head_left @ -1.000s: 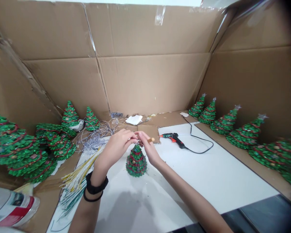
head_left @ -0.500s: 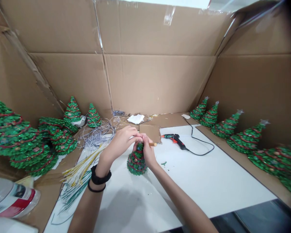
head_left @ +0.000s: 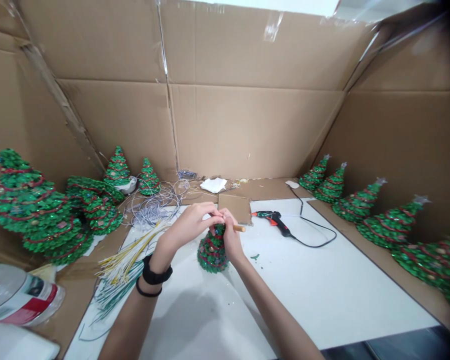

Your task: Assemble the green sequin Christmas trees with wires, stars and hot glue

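Observation:
A small green Christmas tree (head_left: 212,256) with red garland stands upright on the white board. My left hand (head_left: 195,220) reaches over its top, thumb and fingertips pinched together; what they hold, if anything, is too small to make out. My right hand (head_left: 231,239) is closed beside the treetop, fingertips touching those of my left. A light wooden stick (head_left: 240,228) pokes out of my right hand to the right; the rest of it is hidden. Both hands cover the tip of the tree.
A hot glue gun (head_left: 274,219) lies right of the hands, its black cord (head_left: 322,245) curling behind. Finished trees (head_left: 392,222) line the right side; more trees (head_left: 37,205) stand left. Tangled silver wire (head_left: 150,210), yellow-white strands (head_left: 131,255) and a plastic jar (head_left: 20,295) are left.
The view has shifted slightly, moving the whole scene a little to the right. Both hands stay at the treetop, with only small finger movement, and the stick remains in my right hand.

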A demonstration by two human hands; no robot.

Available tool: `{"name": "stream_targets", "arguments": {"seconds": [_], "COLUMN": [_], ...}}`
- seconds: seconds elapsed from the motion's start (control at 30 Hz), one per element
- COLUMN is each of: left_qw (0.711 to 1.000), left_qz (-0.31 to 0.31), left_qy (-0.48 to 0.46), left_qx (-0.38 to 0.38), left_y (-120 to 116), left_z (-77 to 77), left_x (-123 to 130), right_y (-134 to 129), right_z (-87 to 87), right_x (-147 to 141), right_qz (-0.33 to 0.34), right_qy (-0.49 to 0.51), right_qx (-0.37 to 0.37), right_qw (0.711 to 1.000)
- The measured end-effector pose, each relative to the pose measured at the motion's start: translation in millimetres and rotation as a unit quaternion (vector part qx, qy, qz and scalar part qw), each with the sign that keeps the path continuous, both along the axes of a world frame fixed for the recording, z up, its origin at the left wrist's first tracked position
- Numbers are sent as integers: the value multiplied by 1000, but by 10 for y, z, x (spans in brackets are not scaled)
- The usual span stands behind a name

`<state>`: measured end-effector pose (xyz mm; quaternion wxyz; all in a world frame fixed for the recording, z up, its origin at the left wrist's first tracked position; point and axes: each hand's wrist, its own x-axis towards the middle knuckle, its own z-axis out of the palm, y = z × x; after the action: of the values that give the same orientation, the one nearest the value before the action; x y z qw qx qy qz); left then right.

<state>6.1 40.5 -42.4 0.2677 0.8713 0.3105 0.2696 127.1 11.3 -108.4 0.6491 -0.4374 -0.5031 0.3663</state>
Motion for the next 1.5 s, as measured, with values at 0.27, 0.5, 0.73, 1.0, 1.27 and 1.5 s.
{"name": "stream_targets", "arguments": {"seconds": [0.27,0.5,0.73,1.0,1.27,1.5], "left_qw": [991,970,957,900,909,904], "left_qz": [4,27,108,156,190,198], "left_qy": [-102,-193,-247,-344,-344,-356], "left_qx": [-84,-144,-104,-216,-141,-134], "left_y": [-58,-103,-132,-183,-176,-162], "left_z": [-160,-325,-434,-513,-609,-629], "left_x": [18,66,147,466,539,564], "right_y": [13,15,29,78,79,75], "right_z": [-69,-106,34,79,-79,-97], "right_x": [40,35,101,88,-7,-90], "right_qz": [23,12,140,22,-30,-58], "right_qy": [4,5,82,68,79,72], "right_qx": [-11,20,-9,14,31,34], "right_qw": [1000,1000,987,997,996,995]}}
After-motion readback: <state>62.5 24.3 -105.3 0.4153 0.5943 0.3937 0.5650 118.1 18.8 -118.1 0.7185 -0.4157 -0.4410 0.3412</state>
